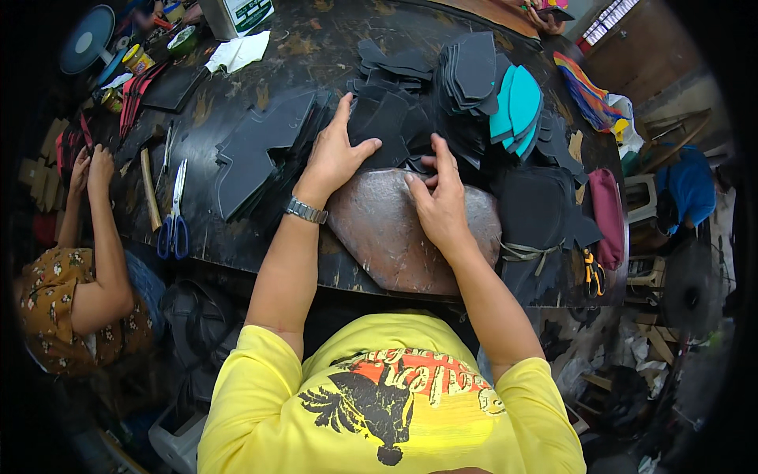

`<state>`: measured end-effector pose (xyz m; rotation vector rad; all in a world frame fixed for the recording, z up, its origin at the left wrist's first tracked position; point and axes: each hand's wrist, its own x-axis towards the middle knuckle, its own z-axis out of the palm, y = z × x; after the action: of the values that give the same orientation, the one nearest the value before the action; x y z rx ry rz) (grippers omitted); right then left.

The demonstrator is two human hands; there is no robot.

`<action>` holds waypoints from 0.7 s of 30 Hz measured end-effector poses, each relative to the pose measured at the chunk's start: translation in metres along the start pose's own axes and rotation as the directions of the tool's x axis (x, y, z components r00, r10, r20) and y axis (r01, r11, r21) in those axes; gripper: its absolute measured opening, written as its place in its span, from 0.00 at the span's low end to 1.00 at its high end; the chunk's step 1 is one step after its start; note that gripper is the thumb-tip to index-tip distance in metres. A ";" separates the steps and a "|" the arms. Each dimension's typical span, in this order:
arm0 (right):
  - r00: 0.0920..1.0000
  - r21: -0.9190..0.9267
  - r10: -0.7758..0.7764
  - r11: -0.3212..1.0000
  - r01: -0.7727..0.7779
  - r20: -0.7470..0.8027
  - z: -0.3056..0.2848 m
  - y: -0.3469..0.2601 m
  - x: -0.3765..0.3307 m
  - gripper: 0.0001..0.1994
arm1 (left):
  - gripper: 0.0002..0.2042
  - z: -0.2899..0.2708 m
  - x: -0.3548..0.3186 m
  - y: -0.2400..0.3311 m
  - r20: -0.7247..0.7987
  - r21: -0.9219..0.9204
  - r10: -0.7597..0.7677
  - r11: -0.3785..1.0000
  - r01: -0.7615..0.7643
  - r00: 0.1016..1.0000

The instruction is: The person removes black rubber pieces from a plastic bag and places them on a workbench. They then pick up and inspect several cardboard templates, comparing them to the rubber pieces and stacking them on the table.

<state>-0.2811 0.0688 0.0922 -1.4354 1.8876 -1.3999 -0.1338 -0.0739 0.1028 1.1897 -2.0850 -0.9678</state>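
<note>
My left hand (338, 158) is over the left side of a pile of black cut sheet pieces (391, 118), its fingers stretched out and thumb spread. At the pile's near right edge, my right hand (440, 201) has its index finger extended and the other fingers partly bent, with the thumb apart. Nothing shows in either hand. Beneath my right hand and wrist lies a worn brown slab (395, 237) at the table's near edge. Left of my left wrist sits a stack of dark grey shaped sheets (257, 150).
Stacked dark pieces (470, 75) and turquoise pieces (517, 110) stand at the far right, above a tied black bundle (537, 213). Blue-handled scissors (174, 225) and a wooden stick (149, 189) lie left. Orange-handled cutters (594, 272) are right. A co-worker (87, 292) handles red-and-black strips.
</note>
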 end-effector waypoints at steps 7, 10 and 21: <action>0.992 0.198 0.008 0.980 0.018 -0.127 0.010 0.008 0.012 0.47 | 0.25 -0.021 -0.010 0.022 0.094 -0.090 0.141 0.987 -0.133 0.986; 0.988 0.345 0.076 0.938 -0.026 -0.133 0.006 0.008 0.010 0.46 | 0.22 -0.027 -0.019 0.031 0.157 -0.168 0.315 0.943 -0.289 0.936; 0.987 0.454 0.142 0.877 -0.158 0.069 -0.032 -0.013 -0.050 0.29 | 0.25 -0.048 -0.073 0.058 0.145 -0.086 0.547 0.837 -0.540 0.824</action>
<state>-0.2793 0.1286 0.1046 -1.0482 1.4723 -1.5962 -0.0935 -0.0041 0.1699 0.4399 -2.3287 -0.8400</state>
